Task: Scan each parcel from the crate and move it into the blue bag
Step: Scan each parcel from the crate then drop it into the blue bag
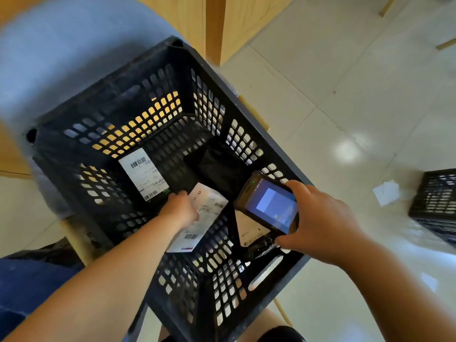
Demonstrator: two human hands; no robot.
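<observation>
This is a parcel-handling back room, more depot than shop. A black slatted crate [111,80] fills the middle of the frame and holds barcoded parcels: a white box [209,201], a black pouch [222,166] and a labelled packet [144,174]. A handheld scanner [269,206] with a lit screen is right of centre. A second crate [434,201] stands at the right edge on pale floor tiles [345,82], with loose papers [386,193] beside it. Wood panelling [237,21] runs along the top.

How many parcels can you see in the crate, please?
4: a labelled black parcel by the left wall, a plain black parcel at the back, a white box in the left hand, a wrapped parcel under the scanner. More may be hidden.
</observation>
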